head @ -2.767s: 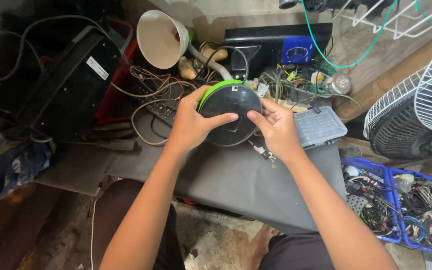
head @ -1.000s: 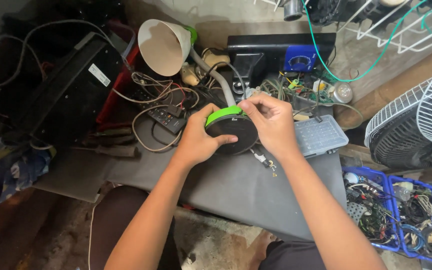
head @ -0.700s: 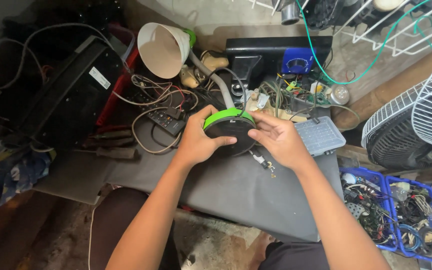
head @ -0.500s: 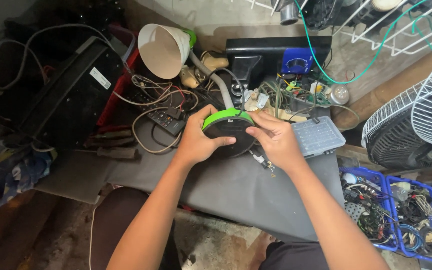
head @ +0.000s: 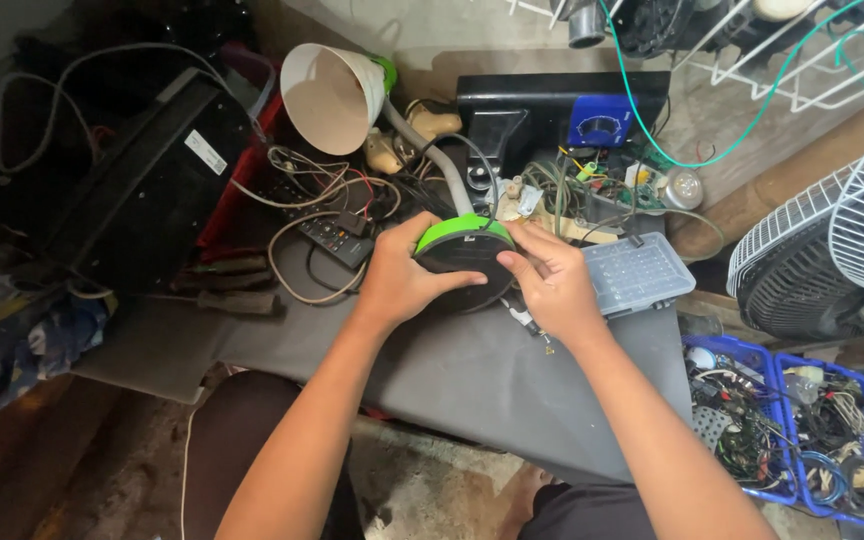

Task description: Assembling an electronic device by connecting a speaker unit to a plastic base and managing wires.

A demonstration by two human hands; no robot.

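Head view, the only one. Round black lamp base [head: 464,262] with a bright green rim, held between both hands just above the grey bench [head: 472,370], at its far edge. Left hand [head: 402,280] wraps the base from the left, fingers curled over the near face, thumb toward the green rim. Right hand [head: 550,285] closes on it from the right, thumb and fingertips pinching the edge. Both hands are closed on the base; neither is spread wide. The disc tilts, green rim up and away from the person, flat black face toward the camera. A grey flexible neck [head: 430,155] runs from the base's top, up and left to a white cone shade [head: 330,98], so the lamp's long axis points away and left of the hands. Both hands sit equally near the base.

Around: clear plastic compartment box [head: 640,272] just right of the right hand; black remote [head: 334,238] among loose wires, left; black device with blue panel [head: 562,115] behind; blue crates [head: 792,430] of cables lower right; white fan grille [head: 832,250] far right.
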